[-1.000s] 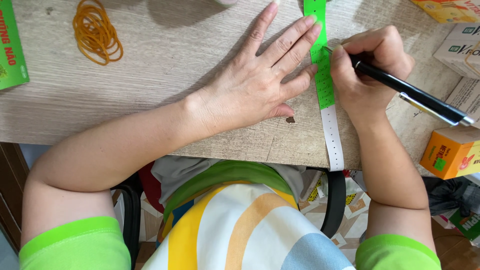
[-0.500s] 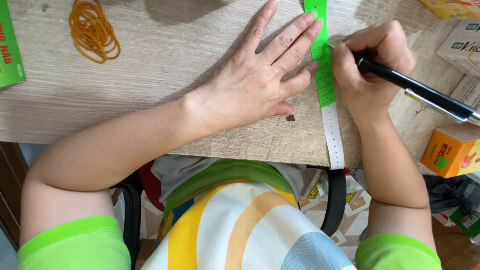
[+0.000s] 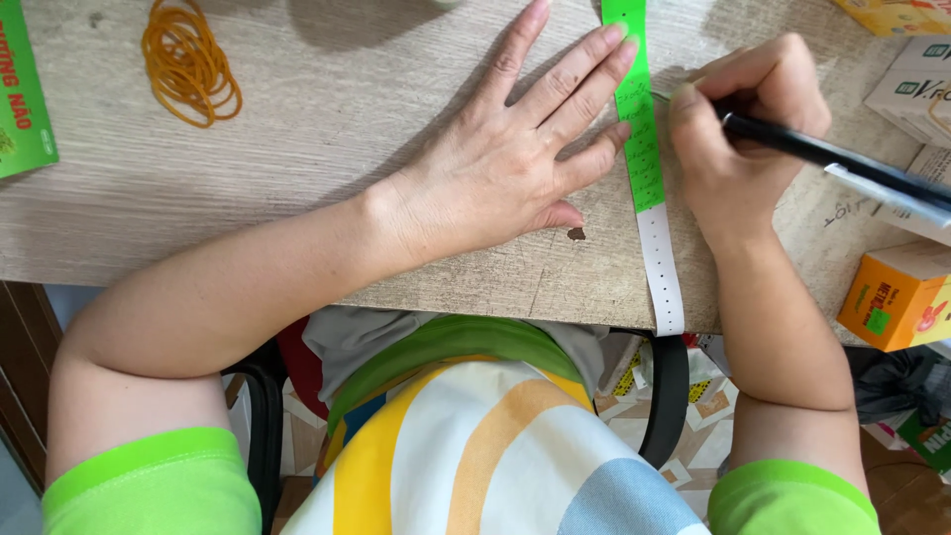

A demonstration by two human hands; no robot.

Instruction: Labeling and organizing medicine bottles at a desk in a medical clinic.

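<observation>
Wooden desk (image 3: pixel 297 129): green strip (image 3: pixel 642 139) between left fingers (image 3: pixel 604 59) and pen-gripping right fingers (image 3: pixel 693 119)

The green strip (image 3: pixel 639 119) runs off the top edge, the pen (image 3: pixel 842 163) blurs and leaves the right edge, and its tip hides behind the right hand (image 3: pixel 743 139).

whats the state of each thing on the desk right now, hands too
left hand: flat, palm down, fingertips pressing the strip edge
right hand: closed around the pen
pen: tilted, tip at the strip
green strip: lying flat, white end reaching the table edge
rubber bands: loose pile, untouched
orange box: closed, at the table's right edge
</observation>
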